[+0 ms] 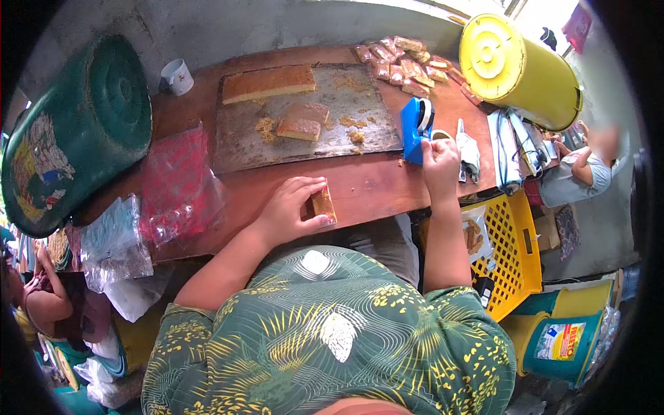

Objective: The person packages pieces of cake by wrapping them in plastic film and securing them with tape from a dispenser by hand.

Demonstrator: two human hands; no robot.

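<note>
A slice of cake [323,203] in a clear wrapper stands at the table's near edge, with the thumb and fingers of my left hand [289,212] closed around its sides. My right hand [440,160] is in a pinch at the near end of a blue tape dispenser [413,131], at the tape; the strip itself is too clear to see well. Beyond my hands, a metal tray [242,138] holds a long cake block [268,84], two smaller cake pieces [302,124] and scattered crumbs.
Wrapped cake slices [404,66] are heaped at the back right, beside a yellow bucket [490,62]. Red-printed plastic bags [178,181] lie at left near a green barrel [117,104]. A white mug [178,76] stands behind. A yellow crate [515,238] is at right. Other people sit at both sides.
</note>
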